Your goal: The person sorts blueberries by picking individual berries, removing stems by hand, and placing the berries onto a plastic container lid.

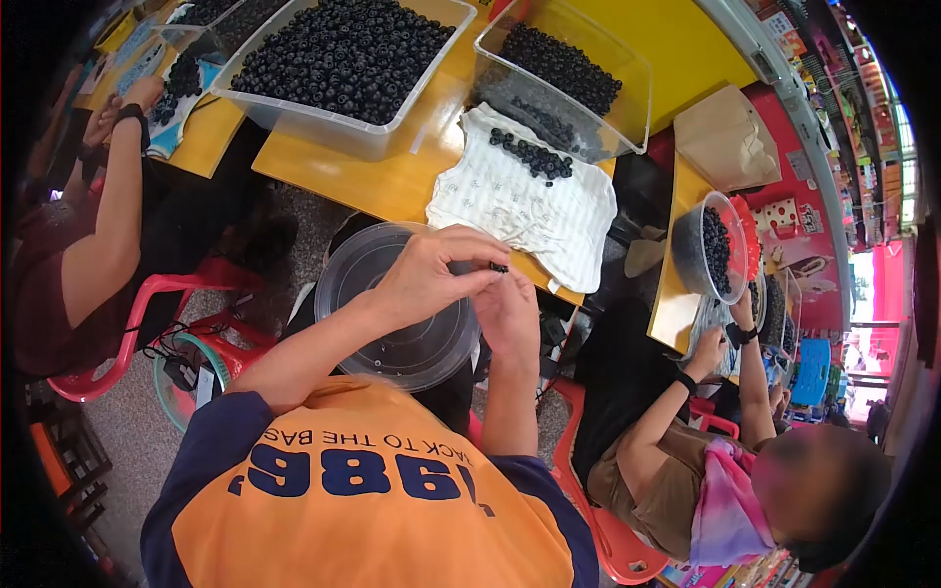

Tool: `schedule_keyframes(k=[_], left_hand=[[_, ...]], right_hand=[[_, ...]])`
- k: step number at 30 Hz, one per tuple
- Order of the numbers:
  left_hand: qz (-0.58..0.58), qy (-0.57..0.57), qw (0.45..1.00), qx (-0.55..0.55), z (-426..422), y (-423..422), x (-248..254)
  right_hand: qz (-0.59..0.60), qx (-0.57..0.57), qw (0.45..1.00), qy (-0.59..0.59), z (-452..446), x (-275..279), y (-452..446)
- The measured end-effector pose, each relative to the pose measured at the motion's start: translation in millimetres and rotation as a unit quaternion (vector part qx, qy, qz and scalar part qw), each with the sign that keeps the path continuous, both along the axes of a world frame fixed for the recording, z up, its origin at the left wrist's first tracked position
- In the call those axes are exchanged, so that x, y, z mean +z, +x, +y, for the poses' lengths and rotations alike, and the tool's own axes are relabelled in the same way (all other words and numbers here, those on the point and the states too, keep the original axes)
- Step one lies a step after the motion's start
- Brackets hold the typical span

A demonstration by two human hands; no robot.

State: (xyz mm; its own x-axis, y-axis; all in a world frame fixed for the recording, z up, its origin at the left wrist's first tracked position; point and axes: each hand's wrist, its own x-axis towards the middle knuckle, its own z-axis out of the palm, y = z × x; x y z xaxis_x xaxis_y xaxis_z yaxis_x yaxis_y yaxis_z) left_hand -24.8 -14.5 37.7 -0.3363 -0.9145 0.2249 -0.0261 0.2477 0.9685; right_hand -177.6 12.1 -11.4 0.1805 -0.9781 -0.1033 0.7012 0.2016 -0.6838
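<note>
My left hand (436,273) reaches in from the left, thumb and fingertips pinched on a small dark bead-like piece (498,267). My right hand (509,312) is closed against the same piece from the right, its fingers curled; part of the piece is hidden by the fingers. Below my hands is a round clear plastic tub or lid (365,328) at my lap. Just beyond them a white striped cloth (490,211) lies over the table edge, with a small pile of dark round bead-like pieces (530,154) on it.
On the yellow table (323,186) stand two clear bins (390,122) (642,108) of dark round pieces. A person at right holds a round clear tub (698,260); another person's hands (144,94) work at left. Red chairs (132,333) and a turquoise basket (162,392) are nearby.
</note>
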Motion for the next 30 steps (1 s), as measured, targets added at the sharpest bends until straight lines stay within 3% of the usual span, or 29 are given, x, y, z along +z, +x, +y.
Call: schedule_keyframes(k=[3,7,9,10,16,30], left_hand=[[-0.054,-0.063,0.996,0.031,2,2,-4],[-0.120,-0.196,0.972,0.039,1,6,-10],[-0.129,-0.222,0.966,0.040,3,8,-10],[-0.137,-0.247,0.958,0.044,5,8,-10],[-0.175,-0.256,0.951,0.021,7,14,-15],[-0.179,-0.213,0.960,0.009,13,15,-16]], right_hand=[[0.090,-0.031,0.995,0.011,3,-5,0],[0.074,-0.056,0.995,0.035,5,2,-6],[0.194,-0.068,0.979,0.009,6,3,-7],[0.194,-0.072,0.978,0.010,7,3,-8],[0.240,-0.027,0.970,0.023,5,7,-11],[0.170,-0.021,0.983,0.064,5,-2,-9]])
